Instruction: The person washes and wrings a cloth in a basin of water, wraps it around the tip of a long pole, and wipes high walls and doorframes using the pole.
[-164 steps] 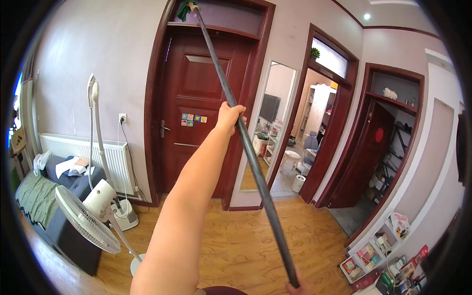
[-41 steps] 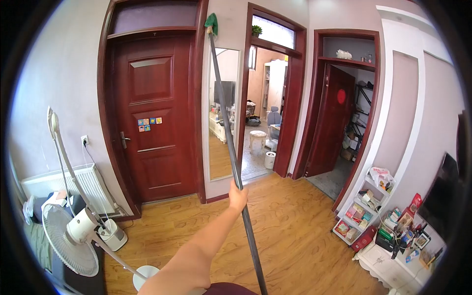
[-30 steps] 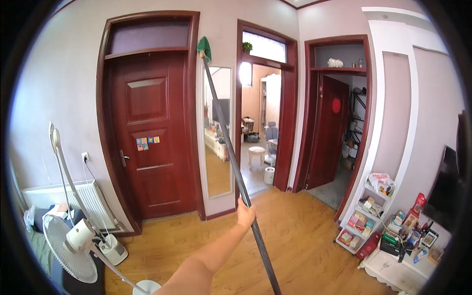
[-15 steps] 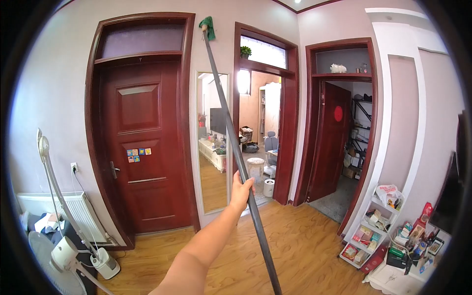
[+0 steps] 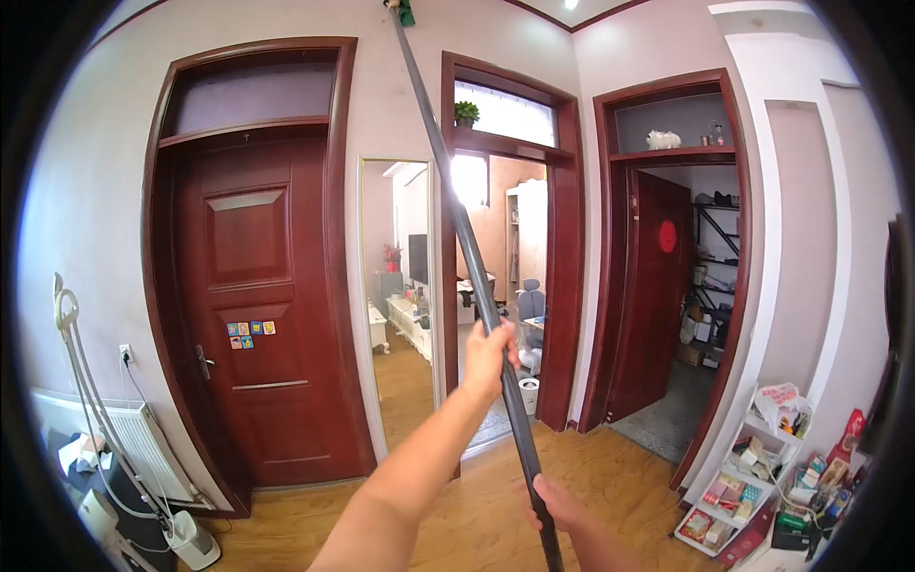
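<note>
A long dark pole [image 5: 467, 243] slants up across the view, its top end against the wall near the ceiling. A green cloth [image 5: 406, 13] is fastened at that end, partly cut off by the frame's top. My left hand [image 5: 493, 357] grips the pole around its middle, fingers wrapped about it. Lower down, my right hand [image 5: 560, 505] is closed around the pole near its bottom part. Behind the pole lie the mirror [image 5: 396, 315] and an open doorway.
A dark red door [image 5: 257, 238] stands closed on the left, and another red door [image 5: 653, 296] is ajar on the right. A garment steamer [image 5: 193, 541] is at lower left. The white shelf cart [image 5: 729, 496] holds boxes at lower right. A potted plant [image 5: 466, 112] sits on a ledge.
The pole and its green cloth have moved higher up the wall. My right hand has come into view on the lower pole. The view has shifted upward.
</note>
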The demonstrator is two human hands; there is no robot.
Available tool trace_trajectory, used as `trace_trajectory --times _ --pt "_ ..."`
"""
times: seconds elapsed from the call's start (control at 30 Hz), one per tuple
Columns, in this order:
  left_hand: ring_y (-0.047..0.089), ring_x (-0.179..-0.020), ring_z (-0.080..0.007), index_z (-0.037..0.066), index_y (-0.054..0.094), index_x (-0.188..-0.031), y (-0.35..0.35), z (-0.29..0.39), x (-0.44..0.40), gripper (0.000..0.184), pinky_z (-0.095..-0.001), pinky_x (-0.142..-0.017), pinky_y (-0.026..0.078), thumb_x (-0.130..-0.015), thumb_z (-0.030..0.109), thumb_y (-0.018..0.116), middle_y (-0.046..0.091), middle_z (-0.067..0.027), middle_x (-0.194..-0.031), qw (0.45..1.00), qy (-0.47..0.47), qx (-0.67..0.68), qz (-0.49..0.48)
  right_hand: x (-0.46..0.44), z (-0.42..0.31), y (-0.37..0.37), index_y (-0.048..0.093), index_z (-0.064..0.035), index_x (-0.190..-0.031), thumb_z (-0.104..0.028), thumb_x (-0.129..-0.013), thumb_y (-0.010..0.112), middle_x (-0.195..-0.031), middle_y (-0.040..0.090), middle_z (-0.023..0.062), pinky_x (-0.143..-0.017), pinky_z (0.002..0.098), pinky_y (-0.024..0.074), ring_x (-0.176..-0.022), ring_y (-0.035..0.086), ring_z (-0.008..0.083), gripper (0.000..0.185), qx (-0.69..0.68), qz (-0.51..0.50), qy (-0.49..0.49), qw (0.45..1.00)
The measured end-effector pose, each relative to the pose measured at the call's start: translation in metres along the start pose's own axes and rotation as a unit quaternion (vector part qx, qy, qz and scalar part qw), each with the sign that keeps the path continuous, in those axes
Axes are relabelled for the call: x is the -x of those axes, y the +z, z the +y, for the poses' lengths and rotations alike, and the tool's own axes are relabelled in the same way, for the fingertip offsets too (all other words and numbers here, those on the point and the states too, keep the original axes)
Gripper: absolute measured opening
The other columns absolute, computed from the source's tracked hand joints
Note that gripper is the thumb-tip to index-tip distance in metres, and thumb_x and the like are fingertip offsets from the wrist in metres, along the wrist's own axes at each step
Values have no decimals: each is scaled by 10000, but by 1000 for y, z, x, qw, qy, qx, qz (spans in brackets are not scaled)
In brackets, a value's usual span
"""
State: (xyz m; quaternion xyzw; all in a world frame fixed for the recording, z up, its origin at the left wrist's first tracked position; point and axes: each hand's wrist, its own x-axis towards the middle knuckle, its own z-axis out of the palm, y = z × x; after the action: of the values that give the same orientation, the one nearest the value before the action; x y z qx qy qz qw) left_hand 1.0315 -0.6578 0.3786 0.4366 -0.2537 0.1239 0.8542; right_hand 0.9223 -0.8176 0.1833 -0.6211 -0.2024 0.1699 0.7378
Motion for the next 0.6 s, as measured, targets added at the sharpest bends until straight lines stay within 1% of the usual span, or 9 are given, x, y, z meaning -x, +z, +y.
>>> trace_trajectory --times 0.03,0.1,0.23,0.27,0.33,0.47,0.53,0.57,0.6 --pt "451 -450 -131 77 452 -903 2 -3 -15 171 -285 -393 390 -814 123 590 465 -30 -620 999 24 -26 16 -5 4 -11 484 27 -1073 -431 -972 344 -620 531 56 -478 266 415 -498 503 131 490 -1 -4 1 1000" --pt "448 -441 -129 73 461 -889 5 -12 -48 158 -281 -394 392 -813 122 590 468 -28 -616 996 51 -58 44 -21 11 -39 496 -31 -1040 -498 -948 349 -682 559 74 -513 270 445 -559 539 149 498 24 -14 -163 986" --pt "444 -425 -132 69 454 -875 13 -32 -113 144 -283 -381 386 -810 108 576 471 -39 -617 989 85 -107 59 -36 51 -108 442 -11 -1201 -189 -957 376 -718 548 44 -550 268 440 -595 525 124 309 110 52 -129 984" --pt "444 -424 -131 68 449 -880 17 -41 -128 139 -287 -376 386 -808 96 564 469 -43 -616 993 71 -81 56 -36 50 -125 442 -11 -1201 -189 -957 376 -718 548 44 -550 268 440 -595 525 124 309 107 52 -126 985" --pt "447 -429 -132 77 443 -885 25 -53 -159 145 -288 -374 387 -809 103 564 465 -41 -616 990 91 -94 60 -22 -8 -129 553 -32 -1143 -239 -890 541 -824 611 161 -663 386 474 -711 585 272 327 327 164 -157 917" --pt "452 -428 -131 75 434 -885 42 -60 -220 156 -284 -372 397 -810 116 564 472 -41 -621 987 100 -111 60 -54 11 -190 521 -46 -1207 -205 -908 502 -838 613 154 -684 372 469 -720 583 250 339 349 193 -155 904" --pt "451 -429 -125 77 432 -874 52 -66 -250 147 -284 -374 399 -814 122 558 471 -38 -618 985 114 -123 52 -81 15 -204 466 -80 -1290 -178 -922 450 -780 587 102 -649 364 459 -668 551 222 381 303 274 -382 829" --pt "451 -441 -115 94 440 -872 58 -69 -264 127 -277 -383 397 -826 128 552 464 -25 -617 982 121 -132 55 -84 10 -216 466 -80 -1290 -178 -922 450 -780 587 102 -649 364 459 -668 551 222 381 301 283 -379 828" --pt "454 -442 -115 92 434 -867 68 -73 -274 124 -277 -389 400 -822 120 546 465 -25 -613 983 113 -135 61 -85 -12 -224 417 -66 -1313 -167 -933 421 -733 547 62 -589 307 441 -622 521 159 394 238 222 -274 905"
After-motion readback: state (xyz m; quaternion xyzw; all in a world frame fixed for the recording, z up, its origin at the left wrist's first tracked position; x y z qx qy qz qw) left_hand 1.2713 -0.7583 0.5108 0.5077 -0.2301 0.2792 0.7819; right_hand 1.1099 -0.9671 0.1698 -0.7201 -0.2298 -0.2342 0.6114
